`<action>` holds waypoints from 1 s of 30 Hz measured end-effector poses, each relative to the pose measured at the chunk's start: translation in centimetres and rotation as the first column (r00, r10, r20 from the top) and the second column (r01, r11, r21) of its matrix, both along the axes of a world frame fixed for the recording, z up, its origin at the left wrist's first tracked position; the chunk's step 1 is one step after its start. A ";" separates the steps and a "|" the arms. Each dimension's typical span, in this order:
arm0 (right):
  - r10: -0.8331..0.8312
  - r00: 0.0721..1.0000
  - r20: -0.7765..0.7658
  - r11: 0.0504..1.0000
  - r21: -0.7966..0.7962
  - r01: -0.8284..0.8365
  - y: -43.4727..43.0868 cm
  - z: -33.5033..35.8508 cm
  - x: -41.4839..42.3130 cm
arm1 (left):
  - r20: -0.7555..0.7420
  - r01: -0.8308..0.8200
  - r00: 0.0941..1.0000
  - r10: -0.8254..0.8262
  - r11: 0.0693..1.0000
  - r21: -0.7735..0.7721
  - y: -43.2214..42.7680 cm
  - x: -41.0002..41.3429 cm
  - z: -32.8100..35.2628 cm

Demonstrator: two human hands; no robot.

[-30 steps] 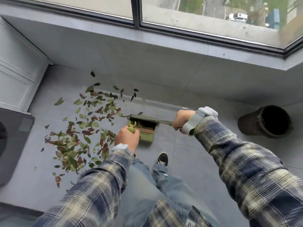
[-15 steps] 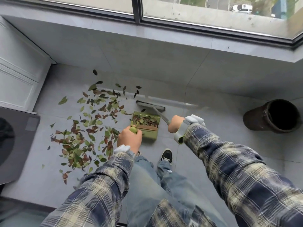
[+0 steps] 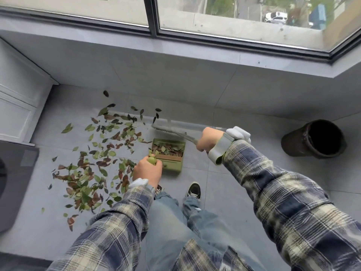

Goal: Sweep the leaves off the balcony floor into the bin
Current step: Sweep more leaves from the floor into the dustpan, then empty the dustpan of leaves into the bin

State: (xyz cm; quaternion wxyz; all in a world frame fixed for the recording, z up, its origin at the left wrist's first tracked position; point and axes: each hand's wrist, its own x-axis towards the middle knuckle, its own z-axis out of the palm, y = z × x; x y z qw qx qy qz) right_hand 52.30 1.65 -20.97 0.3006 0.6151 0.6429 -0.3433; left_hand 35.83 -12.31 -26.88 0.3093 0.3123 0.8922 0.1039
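Nearest, the left grip [image 3: 147,170] curls round the handle of the green dustpan [image 3: 172,165], which sits on the floor [image 3: 224,184] with a few leaves [image 3: 165,148] in it. Just right, the right grip [image 3: 208,138] clasps the handle of the brush [image 3: 170,130], whose blurred head lies beyond the pan. Most leaves lie scattered on the floor to the left. Well apart on the far right stands the dark bin [image 3: 293,145].
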 end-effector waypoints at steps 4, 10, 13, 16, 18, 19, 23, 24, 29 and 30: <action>-0.065 0.998 -0.019 0.998 0.020 0.065 -1.7 -3.0 -0.5 | 0.002 0.001 1.000 -0.001 1.000 0.003 -0.1 0.0 -0.2; -0.029 0.995 0.098 0.999 -0.038 0.032 -5.7 -14.7 1.3 | -0.016 0.022 1.000 -0.022 1.000 -0.017 -0.3 0.2 -0.7; 0.000 0.999 0.053 1.000 -0.031 0.002 -5.3 -7.7 0.7 | 0.002 0.021 1.000 -0.021 1.000 -0.015 0.0 0.2 -0.9; -0.158 0.984 -0.084 0.982 -0.121 0.147 -3.8 -2.5 1.3 | 0.018 -0.003 1.000 0.003 1.000 0.006 -0.3 0.3 -0.5; -0.195 0.981 0.000 0.981 -0.017 0.195 -3.1 -3.2 2.4 | 0.030 -0.007 1.000 0.006 0.999 0.038 -0.8 0.8 0.3; -0.226 0.974 0.026 0.974 -0.021 0.226 -2.5 -4.9 2.5 | 0.030 -0.007 1.000 0.006 0.999 0.035 -1.1 0.7 0.2; -0.220 0.975 -0.034 0.976 0.007 0.220 -3.7 -3.9 4.0 | 0.076 0.023 0.997 -0.027 0.998 0.053 -1.5 1.6 2.3; -0.235 0.970 -0.069 0.971 0.021 0.237 -4.2 -1.9 4.2 | 0.086 0.036 0.995 -0.041 0.997 0.064 -1.2 1.7 3.0; -0.301 0.953 -0.021 0.953 0.042 0.301 -6.2 5.1 6.1 | 0.080 0.183 0.978 -0.194 0.975 0.126 0.4 2.8 6.8; -0.348 0.937 -0.032 0.936 0.049 0.349 -7.0 5.9 6.5 | 0.076 0.223 0.969 -0.233 0.966 0.130 0.6 2.9 7.7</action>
